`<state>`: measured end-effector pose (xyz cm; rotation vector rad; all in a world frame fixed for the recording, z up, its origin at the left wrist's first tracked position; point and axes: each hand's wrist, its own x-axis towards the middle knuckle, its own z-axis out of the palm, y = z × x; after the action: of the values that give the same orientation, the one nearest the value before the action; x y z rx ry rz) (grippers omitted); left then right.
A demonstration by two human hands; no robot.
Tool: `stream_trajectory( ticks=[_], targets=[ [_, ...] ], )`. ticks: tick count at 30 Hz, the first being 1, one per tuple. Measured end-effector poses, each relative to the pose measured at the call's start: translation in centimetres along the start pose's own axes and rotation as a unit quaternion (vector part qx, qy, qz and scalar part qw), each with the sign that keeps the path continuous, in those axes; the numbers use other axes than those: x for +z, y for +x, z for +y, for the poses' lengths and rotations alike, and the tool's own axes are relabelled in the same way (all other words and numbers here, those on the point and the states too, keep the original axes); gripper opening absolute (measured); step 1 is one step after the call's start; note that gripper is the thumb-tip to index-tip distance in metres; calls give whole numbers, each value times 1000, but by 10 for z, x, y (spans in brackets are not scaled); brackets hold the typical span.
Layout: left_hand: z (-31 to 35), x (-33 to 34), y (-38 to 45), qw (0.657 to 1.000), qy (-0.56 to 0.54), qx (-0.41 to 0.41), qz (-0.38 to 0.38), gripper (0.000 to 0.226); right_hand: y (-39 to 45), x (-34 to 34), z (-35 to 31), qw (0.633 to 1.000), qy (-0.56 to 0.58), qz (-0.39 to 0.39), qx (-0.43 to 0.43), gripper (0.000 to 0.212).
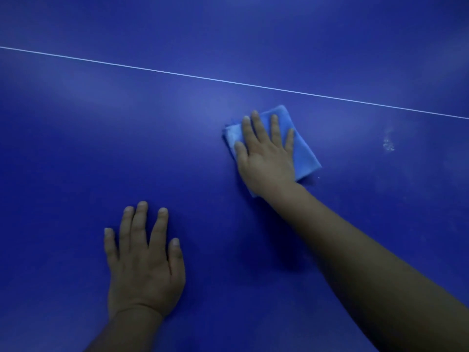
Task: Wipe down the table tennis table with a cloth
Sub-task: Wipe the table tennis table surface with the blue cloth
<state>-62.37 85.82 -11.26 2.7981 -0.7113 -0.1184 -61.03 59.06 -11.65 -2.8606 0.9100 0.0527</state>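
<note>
The dark blue table tennis table [127,123] fills the whole view. A folded light blue cloth [303,148] lies flat on it, right of centre. My right hand [266,153] presses down on the cloth with straight, spread fingers, and covers most of its left half. My left hand [144,262] rests flat on the bare table surface at the lower left, fingers straight and spread, holding nothing.
A thin white line [228,82] runs across the table from upper left to right, beyond the cloth. A pale smudge [388,143] marks the surface to the right of the cloth. No table edge shows.
</note>
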Motion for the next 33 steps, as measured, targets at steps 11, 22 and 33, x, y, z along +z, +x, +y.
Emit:
stream_trajectory(
  ticks=[11,22,33],
  targets=[
    [-1,1,0,1000,15,2,2,60,98,-2,-59,998,5,-30,-60,58],
    [-2,-2,-1,1000,0,-2,-13,63,51,-13,74,964,39,43,261,60],
    [4,-2,-2,1000,1,-7,-24,65,38,-44,203,952,37,16,305,60]
  ],
)
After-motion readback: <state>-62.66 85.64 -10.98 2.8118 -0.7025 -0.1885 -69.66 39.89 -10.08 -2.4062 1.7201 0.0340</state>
